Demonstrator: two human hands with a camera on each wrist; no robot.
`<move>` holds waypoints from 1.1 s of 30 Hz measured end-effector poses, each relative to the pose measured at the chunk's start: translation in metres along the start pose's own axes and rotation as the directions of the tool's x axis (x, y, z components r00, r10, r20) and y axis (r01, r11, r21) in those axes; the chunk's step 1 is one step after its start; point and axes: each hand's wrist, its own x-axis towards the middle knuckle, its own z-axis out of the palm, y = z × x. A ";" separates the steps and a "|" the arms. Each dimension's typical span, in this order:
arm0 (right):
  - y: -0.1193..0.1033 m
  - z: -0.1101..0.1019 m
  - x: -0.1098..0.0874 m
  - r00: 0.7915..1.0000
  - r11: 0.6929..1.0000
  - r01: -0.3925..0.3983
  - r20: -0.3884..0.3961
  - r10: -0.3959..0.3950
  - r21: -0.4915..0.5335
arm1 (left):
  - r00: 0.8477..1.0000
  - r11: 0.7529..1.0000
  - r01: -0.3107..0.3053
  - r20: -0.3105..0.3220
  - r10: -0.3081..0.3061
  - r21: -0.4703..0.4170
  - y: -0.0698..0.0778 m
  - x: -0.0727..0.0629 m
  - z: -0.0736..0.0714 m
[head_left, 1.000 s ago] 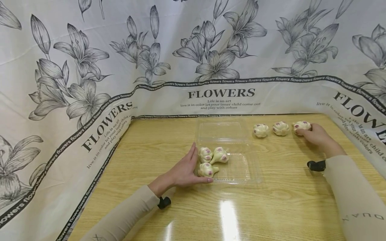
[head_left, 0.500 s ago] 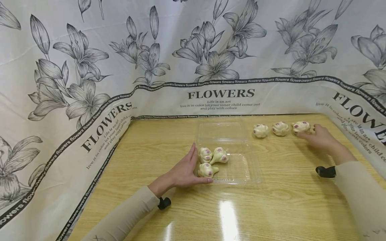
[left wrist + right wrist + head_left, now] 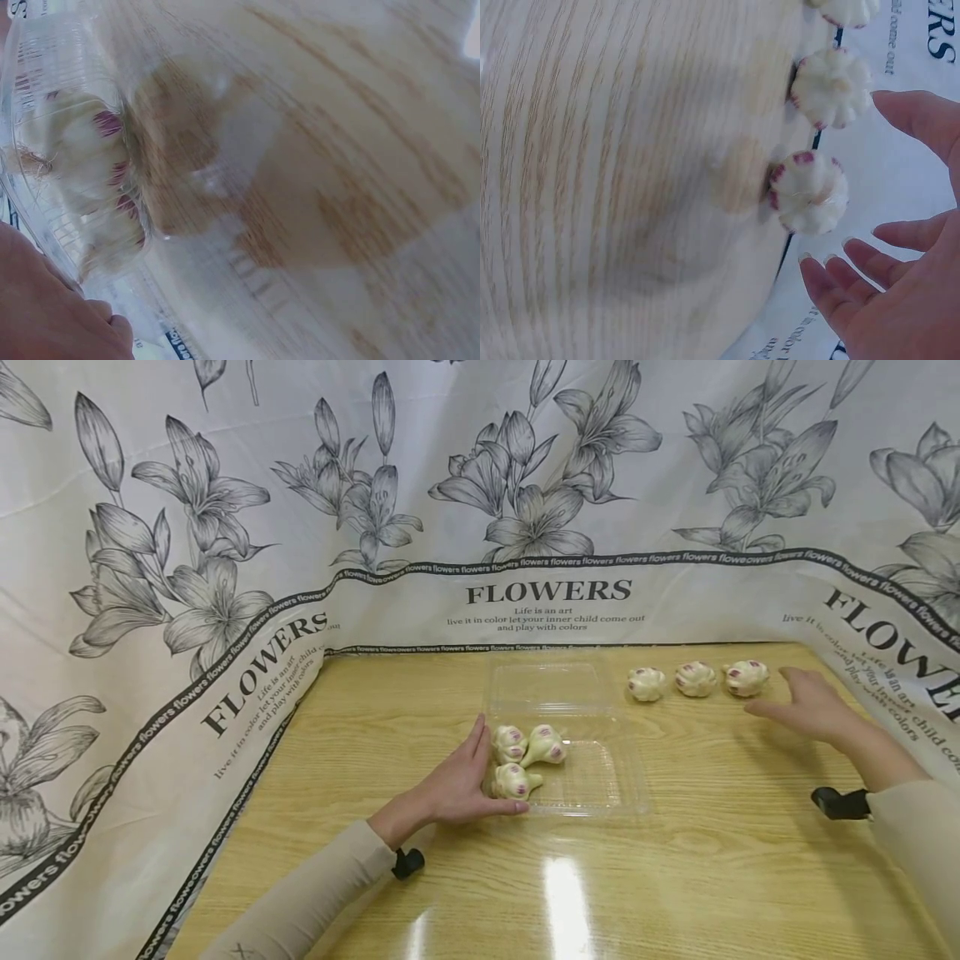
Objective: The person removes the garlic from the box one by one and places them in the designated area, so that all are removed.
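A clear plastic clamshell box [image 3: 633, 777] lies unfolded on the table, its lid [image 3: 551, 685] toward the back. Three garlic bulbs [image 3: 545, 744] sit in the left part of its base. My left hand [image 3: 457, 785] rests against the box's left front corner, fingers straight along the side and thumb along the front edge. In the left wrist view, bulbs [image 3: 75, 150] show through the plastic wall. Three more bulbs stand in a row at the back right. My right hand [image 3: 813, 706] hovers beside the rightmost bulb [image 3: 747, 677], fingers spread and holding nothing; the right wrist view shows a gap.
The other two bulbs of the row are the left one [image 3: 646, 684] and the middle one [image 3: 695, 679]. A white curtain [image 3: 555, 610] with printed flowers hangs behind the wooden table [image 3: 675, 893] and along both sides. Light glares off the table's front.
My right hand has let go of the rightmost bulb and drawn back to the right, its fingers opening. That bulb stays in the row. The left hand and the box have not moved.
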 end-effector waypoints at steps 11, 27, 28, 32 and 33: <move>-0.051 0.000 -0.005 0.991 0.991 0.135 0.007 -0.135 0.016 | 1.000 1.000 0.009 0.003 -0.009 -0.012 -0.001 0.000 0.000; -0.111 0.026 -0.017 0.964 0.961 0.265 -0.017 -0.264 0.085 | 1.000 0.999 0.018 0.006 -0.018 -0.027 0.001 0.000 -0.002; -0.115 0.028 -0.018 0.961 0.957 0.276 -0.025 -0.275 0.087 | 1.000 1.000 0.017 0.005 -0.017 -0.025 0.001 0.000 -0.001; -0.130 0.035 -0.021 0.942 0.935 0.335 -0.054 -0.331 0.117 | 1.000 1.000 0.015 0.003 -0.015 -0.024 0.000 0.001 0.000; -0.134 0.037 -0.022 0.935 0.927 0.354 -0.059 -0.349 0.124 | 1.000 1.000 0.015 0.002 -0.015 -0.024 0.000 0.001 0.000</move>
